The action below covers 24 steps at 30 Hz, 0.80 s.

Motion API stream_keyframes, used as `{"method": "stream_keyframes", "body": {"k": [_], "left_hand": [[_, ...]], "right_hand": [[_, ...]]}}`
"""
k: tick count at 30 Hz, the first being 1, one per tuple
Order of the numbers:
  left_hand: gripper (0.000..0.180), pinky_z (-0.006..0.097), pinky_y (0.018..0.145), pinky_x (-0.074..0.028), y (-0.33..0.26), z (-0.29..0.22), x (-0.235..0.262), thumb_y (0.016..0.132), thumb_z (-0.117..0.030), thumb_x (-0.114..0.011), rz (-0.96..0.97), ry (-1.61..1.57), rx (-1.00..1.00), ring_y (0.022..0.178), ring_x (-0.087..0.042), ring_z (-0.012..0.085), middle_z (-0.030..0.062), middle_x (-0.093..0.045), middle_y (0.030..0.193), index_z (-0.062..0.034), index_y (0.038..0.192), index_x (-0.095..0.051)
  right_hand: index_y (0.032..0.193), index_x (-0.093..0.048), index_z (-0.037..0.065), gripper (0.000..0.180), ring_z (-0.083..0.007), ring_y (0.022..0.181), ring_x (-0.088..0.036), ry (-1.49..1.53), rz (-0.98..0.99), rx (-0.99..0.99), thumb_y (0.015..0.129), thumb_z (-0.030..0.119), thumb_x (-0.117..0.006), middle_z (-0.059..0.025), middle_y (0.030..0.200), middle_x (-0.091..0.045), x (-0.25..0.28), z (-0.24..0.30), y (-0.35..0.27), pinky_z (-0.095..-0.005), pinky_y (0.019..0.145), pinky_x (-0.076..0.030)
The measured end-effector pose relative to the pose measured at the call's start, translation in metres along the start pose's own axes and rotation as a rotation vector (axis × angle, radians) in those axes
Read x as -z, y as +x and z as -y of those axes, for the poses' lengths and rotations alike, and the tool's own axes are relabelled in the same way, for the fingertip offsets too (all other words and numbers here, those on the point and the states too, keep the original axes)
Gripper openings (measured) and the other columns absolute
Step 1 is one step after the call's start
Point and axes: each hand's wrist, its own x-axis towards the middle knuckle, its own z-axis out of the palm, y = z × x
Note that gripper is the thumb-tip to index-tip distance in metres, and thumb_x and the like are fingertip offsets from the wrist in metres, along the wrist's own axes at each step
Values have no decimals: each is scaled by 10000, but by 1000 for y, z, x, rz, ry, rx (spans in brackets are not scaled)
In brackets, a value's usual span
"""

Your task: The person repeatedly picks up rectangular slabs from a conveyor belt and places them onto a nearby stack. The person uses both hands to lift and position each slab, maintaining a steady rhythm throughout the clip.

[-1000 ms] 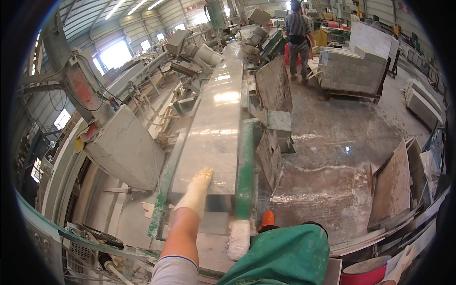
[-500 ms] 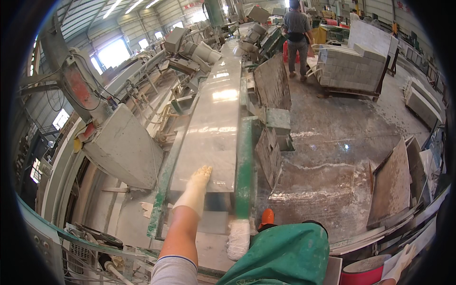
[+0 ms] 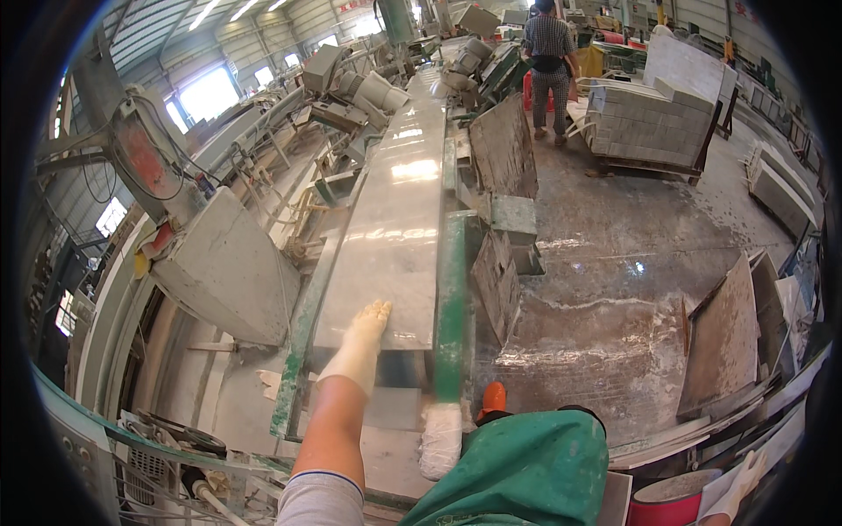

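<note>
My left hand (image 3: 366, 326), in a cream rubber glove, lies palm-down with its fingers stretched on a long, glossy pale stone slab (image 3: 386, 254). It rests close to the slab's near end and grips nothing. The slab lies along a narrow machine bed with a green rail (image 3: 451, 307) on its right side. Far out at the lower right, near the picture's rim, my gloved right hand (image 3: 745, 480) has its fingers extended beside a pale flat panel. It is small here, and I see nothing held in it.
A wrapped white block (image 3: 440, 443) sits by the green apron (image 3: 526, 469) on my body. A red bucket (image 3: 671, 501) stands at lower right. Motor heads (image 3: 377, 92) flank the bed's far part. Another person (image 3: 550, 70) stands near a stack of pale blocks (image 3: 649, 123).
My left hand has slid very slightly forward over the slab, still flat. The far person's stance has shifted a little. My right hand stays in about the same place.
</note>
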Motion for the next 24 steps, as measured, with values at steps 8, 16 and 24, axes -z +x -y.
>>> {"method": "stream_keyframes", "body": {"k": [8, 16, 24], "left_hand": [[938, 345, 1176, -293, 2, 1, -2, 718, 103, -670, -30, 18, -12, 1433, -331, 265, 120, -306, 1572, -145, 1528, -267], [990, 333, 1172, -301, 3, -1, 4, 683, 65, -734, 1, 8, 14, 1426, -342, 264, 122, -315, 1568, -137, 1527, -258], [1141, 305, 1197, -237, 18, 9, -9, 595, 14, -827, 9, 45, -7, 1456, -279, 233, 122, -267, 1588, -147, 1542, -210]], "right_hand": [[1363, -559, 106, 663, -335, 1290, -496, -4, 50, -33, 917, 595, -521, -160, 1391, -539, -4, -5, 3, -389, 1101, -377], [1413, -484, 66, 609, -327, 1351, -426, -136, 290, -117, 973, 486, -490, -172, 1457, -462, 35, 32, 3, -380, 1131, -326], [1445, -436, 37, 576, -318, 1384, -389, -165, 344, -153, 1007, 409, -472, -182, 1492, -424, 44, 48, 6, -369, 1144, -301]]}}
